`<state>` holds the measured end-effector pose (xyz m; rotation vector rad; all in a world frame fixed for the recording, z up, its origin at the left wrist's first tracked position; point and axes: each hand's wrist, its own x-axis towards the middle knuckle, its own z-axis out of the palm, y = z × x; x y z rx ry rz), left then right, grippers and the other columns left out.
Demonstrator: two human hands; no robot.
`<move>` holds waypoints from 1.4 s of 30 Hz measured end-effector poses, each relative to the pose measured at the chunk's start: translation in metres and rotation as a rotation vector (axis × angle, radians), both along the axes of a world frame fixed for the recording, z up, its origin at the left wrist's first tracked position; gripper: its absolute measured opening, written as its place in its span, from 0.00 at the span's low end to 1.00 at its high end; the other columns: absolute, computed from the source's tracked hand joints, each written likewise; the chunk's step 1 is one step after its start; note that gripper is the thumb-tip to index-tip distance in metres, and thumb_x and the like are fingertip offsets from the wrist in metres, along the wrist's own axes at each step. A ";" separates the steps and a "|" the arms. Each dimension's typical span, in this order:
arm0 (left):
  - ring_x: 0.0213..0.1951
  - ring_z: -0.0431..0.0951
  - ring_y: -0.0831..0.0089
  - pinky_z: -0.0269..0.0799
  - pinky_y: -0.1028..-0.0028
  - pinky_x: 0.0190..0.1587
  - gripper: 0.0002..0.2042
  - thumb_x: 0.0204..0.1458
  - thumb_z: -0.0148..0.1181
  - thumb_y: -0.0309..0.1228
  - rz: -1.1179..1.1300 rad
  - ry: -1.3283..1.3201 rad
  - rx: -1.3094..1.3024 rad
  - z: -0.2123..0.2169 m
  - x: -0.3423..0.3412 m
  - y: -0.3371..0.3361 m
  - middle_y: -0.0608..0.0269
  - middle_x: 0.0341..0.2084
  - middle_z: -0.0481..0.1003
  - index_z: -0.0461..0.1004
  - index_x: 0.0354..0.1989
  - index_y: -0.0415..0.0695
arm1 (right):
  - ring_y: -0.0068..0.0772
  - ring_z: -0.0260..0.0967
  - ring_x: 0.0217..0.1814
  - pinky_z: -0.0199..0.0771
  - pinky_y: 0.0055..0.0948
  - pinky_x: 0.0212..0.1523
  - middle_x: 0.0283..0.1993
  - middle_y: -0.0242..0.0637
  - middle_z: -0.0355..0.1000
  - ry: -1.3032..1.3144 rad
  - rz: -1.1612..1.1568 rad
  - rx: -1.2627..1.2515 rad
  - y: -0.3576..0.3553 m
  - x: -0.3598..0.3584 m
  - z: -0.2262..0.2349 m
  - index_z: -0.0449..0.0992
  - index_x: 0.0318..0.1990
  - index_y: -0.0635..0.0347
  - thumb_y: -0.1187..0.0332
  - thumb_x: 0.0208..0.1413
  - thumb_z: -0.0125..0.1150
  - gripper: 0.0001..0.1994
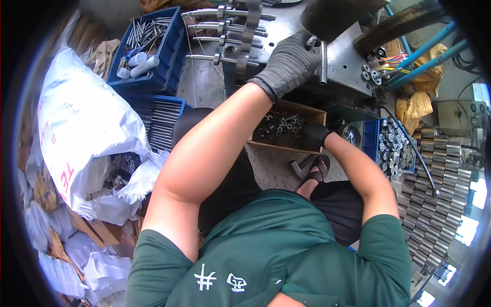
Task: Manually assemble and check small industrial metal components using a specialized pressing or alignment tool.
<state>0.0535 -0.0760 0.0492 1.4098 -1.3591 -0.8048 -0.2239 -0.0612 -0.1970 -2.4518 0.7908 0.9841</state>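
My left hand (292, 62), in a grey knitted glove, is on the metal machine table (343, 64) below a dark machine head (335, 18). Its fingers close at the upper end of a short metal rod (323, 64), with a small metal part beside the fingertips. My right hand (314, 137), in a dark glove, reaches down into an open cardboard box (286, 146) of small ring-like metal parts (284, 125). Shadow and the box hide its fingers, so its grip does not show.
Left of the table, a rack (249, 36) carries several metal rods. A blue crate (176, 64) of pins and a white sack (87, 123) stand further left. To the right are a blue bin (381, 140) of round parts, stacked metal cylinders (434, 189) and blue hoses (427, 53).
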 end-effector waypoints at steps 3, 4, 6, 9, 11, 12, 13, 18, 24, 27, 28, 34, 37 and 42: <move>0.31 0.79 0.63 0.77 0.65 0.42 0.20 0.49 0.59 0.34 0.042 -0.016 -0.003 -0.003 0.006 -0.003 0.53 0.28 0.79 0.78 0.52 0.45 | 0.54 0.74 0.59 0.71 0.48 0.61 0.54 0.52 0.77 -0.165 -0.064 -0.090 0.009 0.022 -0.029 0.80 0.55 0.54 0.53 0.60 0.56 0.21; 0.33 0.81 0.59 0.77 0.63 0.44 0.20 0.50 0.59 0.35 0.053 -0.062 -0.015 -0.002 0.006 -0.004 0.51 0.30 0.79 0.77 0.52 0.44 | 0.53 0.71 0.64 0.67 0.47 0.67 0.59 0.53 0.75 -0.209 -0.135 -0.147 0.015 0.028 -0.036 0.79 0.58 0.53 0.52 0.60 0.55 0.23; 0.39 0.82 0.51 0.76 0.58 0.48 0.19 0.51 0.58 0.37 0.060 -0.106 -0.016 0.001 0.006 -0.007 0.46 0.34 0.80 0.76 0.51 0.42 | 0.52 0.68 0.68 0.63 0.46 0.70 0.64 0.51 0.72 -0.262 -0.145 -0.149 0.018 0.038 -0.048 0.77 0.61 0.53 0.51 0.61 0.54 0.25; 0.41 0.82 0.49 0.76 0.53 0.49 0.18 0.52 0.61 0.41 0.172 -0.322 -0.065 -0.002 0.009 -0.009 0.45 0.37 0.79 0.77 0.46 0.42 | 0.51 0.63 0.72 0.59 0.44 0.73 0.69 0.49 0.68 -0.300 -0.180 -0.108 0.029 0.076 -0.038 0.74 0.64 0.54 0.49 0.62 0.52 0.28; 0.42 0.81 0.49 0.76 0.52 0.49 0.18 0.51 0.62 0.41 0.202 -0.407 -0.116 -0.005 0.005 -0.010 0.46 0.36 0.79 0.77 0.45 0.42 | 0.50 0.62 0.73 0.59 0.44 0.73 0.70 0.48 0.67 -0.274 -0.219 -0.074 0.036 0.088 -0.034 0.74 0.65 0.55 0.48 0.63 0.51 0.29; 0.42 0.80 0.49 0.76 0.52 0.49 0.18 0.51 0.63 0.42 0.229 -0.492 -0.173 -0.007 0.004 -0.011 0.48 0.36 0.78 0.78 0.45 0.43 | 0.49 0.61 0.74 0.59 0.44 0.73 0.71 0.48 0.66 -0.317 -0.234 -0.105 0.040 0.090 -0.039 0.73 0.66 0.55 0.47 0.63 0.51 0.30; 0.43 0.78 0.49 0.76 0.53 0.48 0.18 0.50 0.64 0.42 0.222 -0.567 -0.189 -0.007 0.003 -0.014 0.50 0.37 0.78 0.78 0.44 0.43 | 0.49 0.60 0.75 0.58 0.44 0.74 0.71 0.48 0.65 -0.363 -0.254 -0.138 0.041 0.091 -0.042 0.72 0.67 0.55 0.46 0.64 0.50 0.31; 0.42 0.79 0.50 0.76 0.54 0.47 0.19 0.49 0.66 0.42 0.262 -0.510 -0.175 -0.017 -0.006 -0.020 0.49 0.37 0.78 0.78 0.44 0.42 | 0.49 0.61 0.73 0.57 0.46 0.73 0.69 0.48 0.67 -0.355 -0.213 -0.224 0.038 0.089 -0.048 0.74 0.65 0.55 0.47 0.62 0.51 0.29; 0.40 0.81 0.50 0.77 0.57 0.48 0.18 0.50 0.65 0.37 0.260 -0.207 -0.148 -0.024 -0.005 -0.028 0.47 0.37 0.79 0.76 0.46 0.40 | 0.49 0.62 0.72 0.57 0.49 0.72 0.68 0.49 0.68 -0.304 -0.141 -0.343 0.022 0.059 -0.083 0.76 0.62 0.55 0.49 0.61 0.52 0.27; 0.42 0.80 0.50 0.76 0.58 0.50 0.15 0.51 0.64 0.33 0.231 -0.126 -0.094 -0.023 0.000 -0.025 0.47 0.37 0.78 0.76 0.46 0.41 | 0.50 0.61 0.72 0.58 0.49 0.71 0.68 0.50 0.67 -0.287 -0.074 -0.286 0.022 0.051 -0.087 0.77 0.60 0.56 0.52 0.61 0.52 0.26; 0.42 0.80 0.50 0.76 0.58 0.50 0.14 0.51 0.63 0.32 0.223 -0.125 -0.097 -0.023 0.001 -0.023 0.47 0.37 0.78 0.76 0.46 0.41 | 0.51 0.62 0.72 0.58 0.49 0.72 0.68 0.50 0.68 -0.302 -0.056 -0.233 0.022 0.049 -0.087 0.77 0.59 0.57 0.53 0.61 0.52 0.25; 0.46 0.79 0.49 0.75 0.56 0.53 0.12 0.53 0.61 0.30 0.189 -0.180 -0.122 -0.022 -0.004 -0.023 0.46 0.40 0.79 0.77 0.46 0.43 | 0.51 0.64 0.70 0.55 0.50 0.73 0.64 0.50 0.71 -0.349 -0.159 -0.232 0.029 0.039 -0.086 0.78 0.59 0.57 0.55 0.60 0.55 0.24; 0.49 0.78 0.49 0.74 0.55 0.57 0.12 0.55 0.61 0.32 0.170 -0.180 -0.115 -0.024 -0.010 -0.023 0.46 0.42 0.78 0.79 0.47 0.45 | 0.51 0.64 0.70 0.56 0.48 0.73 0.64 0.50 0.71 -0.330 -0.206 -0.190 0.031 0.036 -0.085 0.77 0.59 0.58 0.56 0.59 0.55 0.24; 0.51 0.78 0.49 0.73 0.55 0.58 0.12 0.56 0.59 0.33 0.131 -0.126 -0.075 -0.024 -0.013 -0.020 0.46 0.43 0.78 0.79 0.47 0.45 | 0.51 0.64 0.70 0.57 0.46 0.73 0.64 0.50 0.71 -0.303 -0.286 -0.114 0.036 0.039 -0.087 0.77 0.59 0.58 0.57 0.59 0.55 0.24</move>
